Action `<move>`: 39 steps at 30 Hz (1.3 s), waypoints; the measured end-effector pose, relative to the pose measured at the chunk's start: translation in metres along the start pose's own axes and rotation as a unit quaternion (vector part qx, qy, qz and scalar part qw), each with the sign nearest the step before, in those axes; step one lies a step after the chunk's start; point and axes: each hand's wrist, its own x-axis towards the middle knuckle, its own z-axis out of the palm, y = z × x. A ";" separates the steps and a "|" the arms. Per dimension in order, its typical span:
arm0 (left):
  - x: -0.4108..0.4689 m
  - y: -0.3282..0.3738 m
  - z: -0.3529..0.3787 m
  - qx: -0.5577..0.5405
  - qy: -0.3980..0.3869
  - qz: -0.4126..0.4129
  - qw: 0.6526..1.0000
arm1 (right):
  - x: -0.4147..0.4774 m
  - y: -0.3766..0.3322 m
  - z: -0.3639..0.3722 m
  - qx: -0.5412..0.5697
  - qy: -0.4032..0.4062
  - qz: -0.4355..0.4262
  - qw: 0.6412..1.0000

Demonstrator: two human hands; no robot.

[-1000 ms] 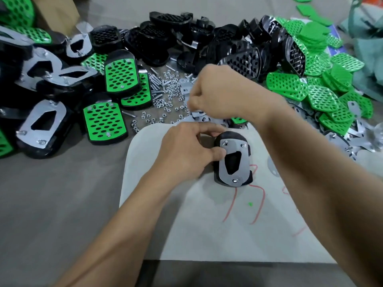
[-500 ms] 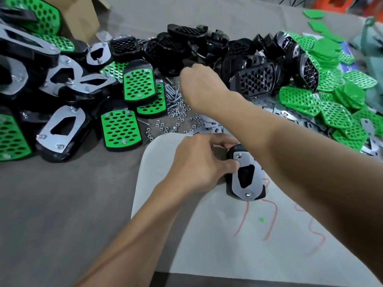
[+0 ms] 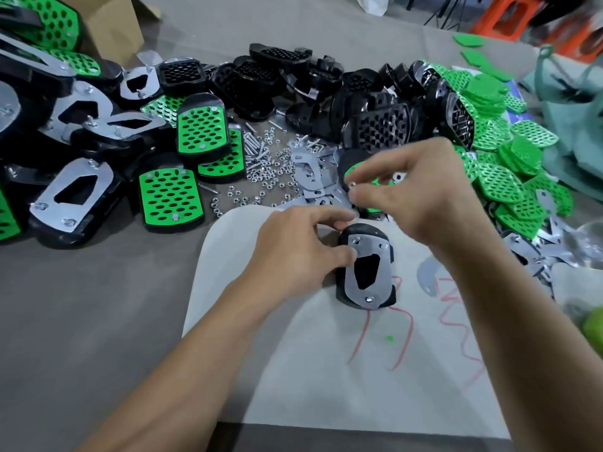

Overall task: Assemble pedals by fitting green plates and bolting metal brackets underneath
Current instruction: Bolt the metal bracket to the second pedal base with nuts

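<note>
Black pedal [image 3: 346,282] lies underside-up, metal bracket [image 3: 370,272] atop; left hand [image 3: 293,252] grips it; right hand [image 3: 414,190] pinches a nut [image 3: 351,184].

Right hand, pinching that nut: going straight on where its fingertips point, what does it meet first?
Likely the loose metal brackets just left of the right hand, then the scattered nuts. The hand may be held above them, so depth is uncertain.

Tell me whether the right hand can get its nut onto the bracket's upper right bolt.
Probably yes. The right hand pinches the nut close by the pedal, the upper right bolt stands uncovered, and the left hand grips only the pedal's left edge.
</note>
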 end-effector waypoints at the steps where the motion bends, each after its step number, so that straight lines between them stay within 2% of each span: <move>1: -0.001 0.001 0.001 0.002 0.008 0.004 1.000 | -0.017 0.007 -0.008 -0.029 0.000 0.002 1.000; 4: -0.002 0.002 0.001 0.010 0.012 0.011 1.000 | -0.057 0.024 -0.010 -0.112 -0.016 0.031 0.993; 10: -0.001 0.006 0.000 0.045 -0.004 0.050 0.998 | -0.067 0.047 0.020 0.025 0.059 0.083 0.994; 13: -0.001 0.009 -0.002 0.041 -0.022 0.057 0.997 | -0.060 0.049 0.026 0.029 0.071 0.080 0.994; 16: 0.000 0.007 -0.001 0.028 -0.026 0.047 0.998 | -0.055 0.046 0.024 0.011 0.073 0.050 0.996; 22: 0.000 0.007 0.000 0.006 -0.028 0.030 0.999 | -0.049 0.050 0.019 0.027 0.032 0.092 0.995; 30: 0.001 0.005 0.001 0.005 -0.026 0.032 0.999 | -0.045 0.054 0.022 0.086 0.018 0.090 0.992; 39: 0.002 0.001 0.001 0.014 -0.026 0.047 0.998 | -0.040 0.039 0.013 -0.067 -0.011 0.070 0.995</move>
